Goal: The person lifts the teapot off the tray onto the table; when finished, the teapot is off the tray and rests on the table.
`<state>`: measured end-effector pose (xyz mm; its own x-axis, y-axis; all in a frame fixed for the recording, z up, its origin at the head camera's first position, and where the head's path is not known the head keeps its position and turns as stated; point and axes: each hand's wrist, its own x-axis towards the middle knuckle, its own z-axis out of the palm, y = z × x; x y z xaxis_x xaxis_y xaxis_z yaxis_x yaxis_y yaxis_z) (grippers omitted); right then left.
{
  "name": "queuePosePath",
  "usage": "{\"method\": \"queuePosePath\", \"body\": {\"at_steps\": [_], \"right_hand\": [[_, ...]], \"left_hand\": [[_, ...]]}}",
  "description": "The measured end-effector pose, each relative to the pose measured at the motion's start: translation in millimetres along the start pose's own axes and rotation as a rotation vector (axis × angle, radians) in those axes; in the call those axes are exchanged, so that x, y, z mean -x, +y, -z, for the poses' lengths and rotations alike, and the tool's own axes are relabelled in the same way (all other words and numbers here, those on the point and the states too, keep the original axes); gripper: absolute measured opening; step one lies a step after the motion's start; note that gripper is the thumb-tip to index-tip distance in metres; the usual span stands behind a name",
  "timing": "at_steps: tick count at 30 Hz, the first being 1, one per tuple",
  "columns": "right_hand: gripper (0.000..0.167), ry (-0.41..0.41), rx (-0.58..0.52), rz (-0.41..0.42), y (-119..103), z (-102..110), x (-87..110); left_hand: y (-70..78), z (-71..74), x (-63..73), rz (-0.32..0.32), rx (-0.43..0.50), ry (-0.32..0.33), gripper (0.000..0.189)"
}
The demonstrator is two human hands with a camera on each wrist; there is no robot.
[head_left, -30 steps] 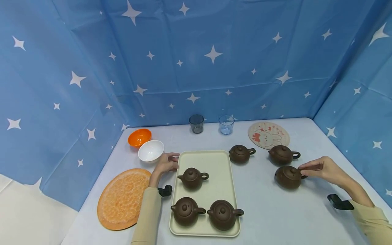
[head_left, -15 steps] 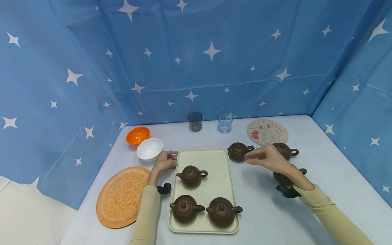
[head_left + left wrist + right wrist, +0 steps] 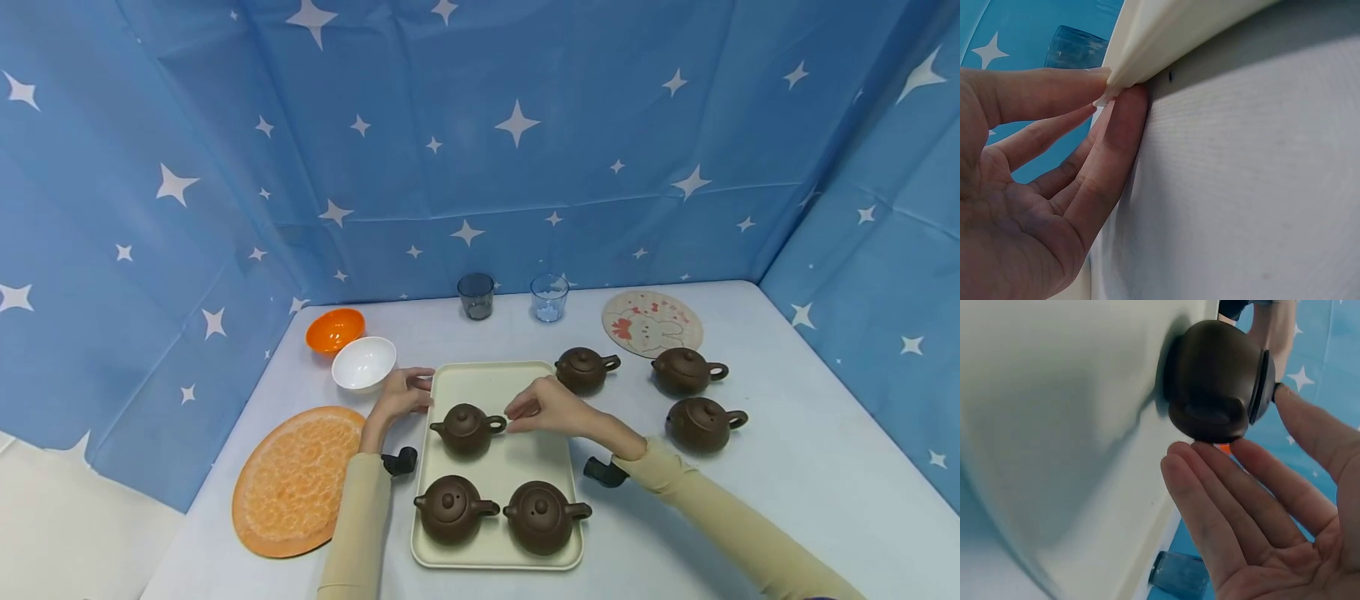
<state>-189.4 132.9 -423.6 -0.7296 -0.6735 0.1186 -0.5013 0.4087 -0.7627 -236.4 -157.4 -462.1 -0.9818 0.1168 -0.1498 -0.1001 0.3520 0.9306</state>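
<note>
A cream tray [image 3: 495,383] bears three brown teapots. One small teapot [image 3: 467,431] sits toward the tray's middle, its handle pointing right. Two rounder ones, a front-left teapot [image 3: 452,510] and a front-right teapot [image 3: 542,517], stand at the near end. My left hand [image 3: 403,393] pinches the tray's left rim between thumb and fingers, as the left wrist view shows. My right hand [image 3: 551,407] hovers over the tray, its fingertips right at the small teapot's handle. In the right wrist view its thumb and fingers [image 3: 1235,506] are spread apart.
Three more teapots stand right of the tray: a back teapot [image 3: 583,371], another [image 3: 684,372] and a nearer one [image 3: 703,424]. Behind are a grey glass [image 3: 477,297], a blue glass [image 3: 550,298] and a round rabbit mat [image 3: 652,323]. Bowls [image 3: 364,364] and an orange mat [image 3: 296,483] lie left.
My right hand has let go of the nearest right-hand teapot and swept left to the small teapot on the tray. My left hand has stayed at the tray's rim.
</note>
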Motion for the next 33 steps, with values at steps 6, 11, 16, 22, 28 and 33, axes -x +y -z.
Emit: {"method": "queuePosePath", "body": {"at_steps": [6, 11, 16, 22, 28, 33], "right_hand": [[0.029, 0.04, 0.02, -0.01, -1.6, -13.5, -12.2], [0.021, 0.049, 0.022, -0.003, -0.7, -22.4, -17.9], [0.011, 0.074, 0.056, -0.001, -0.2, -30.2, -21.9], [0.01, 0.108, 0.069, 0.017, -0.8, -31.9, -24.0], [0.01, 0.127, 0.076, 0.051, 3.1, -25.4, -20.6], [0.011, 0.12, 0.016, 0.008, 5.0, -5.0, -9.5]], "left_hand": [[-1.7, 0.8, -1.3, -0.001, 0.003, 0.004, 0.056], [-2.3, 0.5, -0.3, 0.002, 0.011, 0.0, 0.056], [-1.8, 0.3, -0.3, -0.001, 0.006, 0.001, 0.056], [-3.1, 0.2, -2.7, 0.007, 0.0, 0.007, 0.055], [-2.5, -0.2, -1.1, 0.014, -0.001, 0.009, 0.056], [-3.0, 0.3, -0.5, 0.024, -0.013, 0.011, 0.056]]}}
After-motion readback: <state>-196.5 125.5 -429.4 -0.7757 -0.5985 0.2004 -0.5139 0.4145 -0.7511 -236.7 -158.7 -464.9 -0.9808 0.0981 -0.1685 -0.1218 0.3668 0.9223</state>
